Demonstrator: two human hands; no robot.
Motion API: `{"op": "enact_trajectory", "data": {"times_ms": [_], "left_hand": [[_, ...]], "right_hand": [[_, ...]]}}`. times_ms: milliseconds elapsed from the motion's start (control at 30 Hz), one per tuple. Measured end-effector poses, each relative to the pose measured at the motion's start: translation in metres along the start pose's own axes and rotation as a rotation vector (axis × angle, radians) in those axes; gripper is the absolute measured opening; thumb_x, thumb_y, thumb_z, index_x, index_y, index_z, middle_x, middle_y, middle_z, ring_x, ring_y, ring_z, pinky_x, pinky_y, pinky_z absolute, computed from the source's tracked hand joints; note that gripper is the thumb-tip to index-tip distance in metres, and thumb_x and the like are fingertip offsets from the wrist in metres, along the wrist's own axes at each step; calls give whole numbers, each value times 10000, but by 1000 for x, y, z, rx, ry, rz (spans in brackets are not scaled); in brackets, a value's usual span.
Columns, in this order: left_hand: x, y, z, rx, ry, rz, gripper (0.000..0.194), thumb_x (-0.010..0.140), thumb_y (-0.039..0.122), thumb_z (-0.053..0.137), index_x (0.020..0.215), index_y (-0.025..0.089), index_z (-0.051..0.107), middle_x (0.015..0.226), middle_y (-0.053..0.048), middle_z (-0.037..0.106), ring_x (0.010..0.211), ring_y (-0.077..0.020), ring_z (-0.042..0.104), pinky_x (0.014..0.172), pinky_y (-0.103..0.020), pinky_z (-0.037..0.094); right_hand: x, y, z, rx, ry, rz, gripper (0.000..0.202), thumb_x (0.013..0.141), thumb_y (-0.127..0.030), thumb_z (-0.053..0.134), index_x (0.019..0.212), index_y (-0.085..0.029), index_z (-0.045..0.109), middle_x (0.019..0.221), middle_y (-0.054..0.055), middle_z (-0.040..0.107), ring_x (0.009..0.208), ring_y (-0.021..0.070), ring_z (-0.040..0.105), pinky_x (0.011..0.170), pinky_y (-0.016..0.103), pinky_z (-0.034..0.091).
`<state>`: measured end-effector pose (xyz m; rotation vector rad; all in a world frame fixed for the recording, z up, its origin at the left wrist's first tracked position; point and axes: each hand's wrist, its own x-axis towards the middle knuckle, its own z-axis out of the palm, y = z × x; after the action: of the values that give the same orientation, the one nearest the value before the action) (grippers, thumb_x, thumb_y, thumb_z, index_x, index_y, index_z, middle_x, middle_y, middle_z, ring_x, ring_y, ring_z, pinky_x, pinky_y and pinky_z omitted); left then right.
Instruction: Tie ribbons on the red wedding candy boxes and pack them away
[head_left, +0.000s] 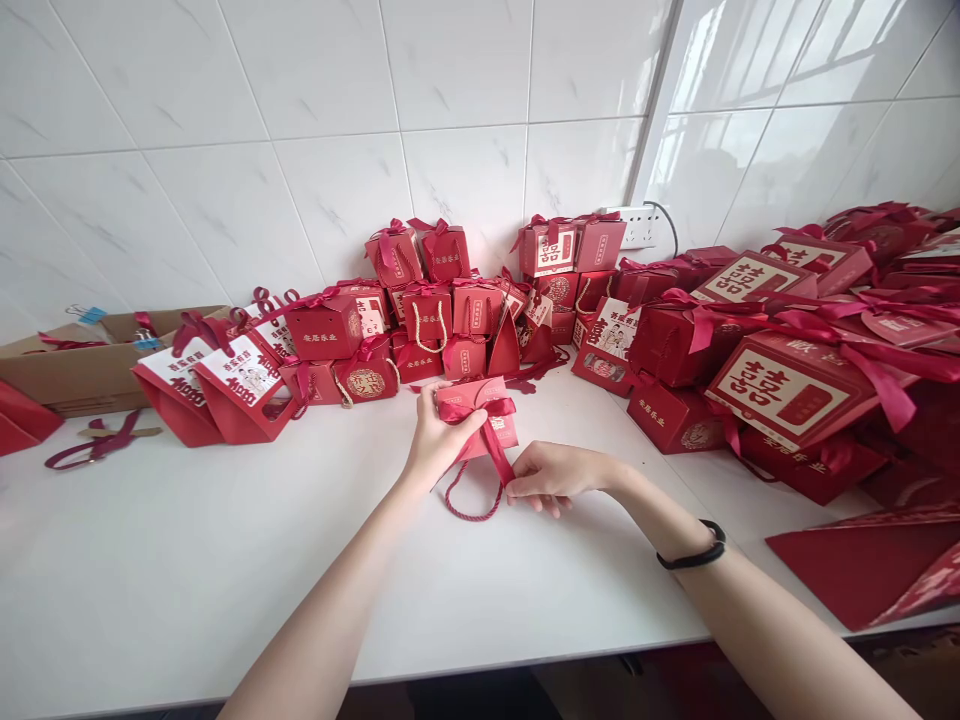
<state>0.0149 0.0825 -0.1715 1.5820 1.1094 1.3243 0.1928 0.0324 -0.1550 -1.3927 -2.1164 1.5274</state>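
Observation:
A small red gift box (486, 392) sits on the white table in front of me, with a dark red ribbon (496, 440) lying across its top. My left hand (441, 430) is closed on the box's left side, its thumb pressing the ribbon down near the middle. Pinched between the fingers of my right hand (551, 473) is the ribbon's loose tail, drawn toward me and to the right. A twisted dark red cord handle (474, 518) loops out from the near side of the box onto the table. My left fingertips are partly hidden behind the box.
Stacked red gift boxes (431, 315) stand along the tiled wall. A larger pile of ribboned boxes (795, 385) fills the right side. At left are triangular red boxes (244, 395), a cardboard carton (75, 375) and a loose ribbon strap (101, 445). A power strip (637, 228) rests against the wall.

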Motion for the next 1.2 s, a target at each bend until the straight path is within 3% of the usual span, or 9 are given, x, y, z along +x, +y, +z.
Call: {"op": "enact_trajectory", "data": {"times_ms": [167,267,333,433,500,800,900,1067,1200], "left_hand": [[-1,3,1,-45,-3,1,510,650,319,721,1053,231,421,1105,-49,521,1017,-187,550,910,-358,433],[-1,6,2,-78,-11,-3,516,638,301,725,1046,224,420,1097,-52,536,997,-186,567,899,-360,447],[-2,7,2,-71,-15,-9,523,634,300,728,1047,226,415,1102,-53,539,992,-185,571,897,-363,450],[-4,8,3,-66,-40,-18,530,640,307,726,1055,228,406,1104,-55,543,995,-184,570,889,-357,452],[-6,9,4,-67,-67,-20,532,645,309,723,1061,228,401,1105,-58,541,998,-183,567,878,-346,455],[-7,12,5,-52,-108,-36,556,634,325,729,1062,216,391,1070,-54,542,971,-173,562,861,-325,445],[-7,12,5,-74,-120,-31,557,630,331,727,1056,209,389,1069,-60,549,975,-182,565,866,-336,444],[-6,12,4,-76,-129,-24,551,628,335,724,1046,207,389,1066,-61,553,984,-187,564,876,-337,447],[-7,10,4,-50,-129,1,515,673,351,695,1067,214,394,1054,-59,567,978,-191,577,883,-350,454]], "right_hand": [[-5,5,-10,-115,-25,-22,262,736,-391,614,635,-150,604,559,-23,532,401,41,386,377,181,306],[-16,5,-26,-149,-40,29,356,677,-490,680,757,-148,625,606,-17,527,445,50,410,358,169,281],[-19,5,-32,-79,186,0,433,696,-558,642,847,-153,608,616,-14,513,480,70,441,352,166,309],[-12,4,-29,94,609,-182,445,705,-580,621,847,-164,550,698,13,552,580,108,499,366,179,400],[-3,4,-21,173,698,-297,422,689,-557,649,811,-169,535,778,32,579,646,125,527,382,189,447],[13,5,-7,482,728,-328,417,698,-549,641,653,-148,539,654,-7,510,552,86,484,394,213,508],[15,4,-6,616,730,-303,426,654,-548,684,632,-148,537,605,-20,492,520,81,474,371,203,477],[20,8,-4,825,608,-273,439,655,-544,695,603,-148,511,593,-45,440,461,45,437,354,167,402],[22,11,-6,864,582,-268,437,660,-542,697,606,-154,504,582,-52,424,456,38,406,340,153,348]]}}
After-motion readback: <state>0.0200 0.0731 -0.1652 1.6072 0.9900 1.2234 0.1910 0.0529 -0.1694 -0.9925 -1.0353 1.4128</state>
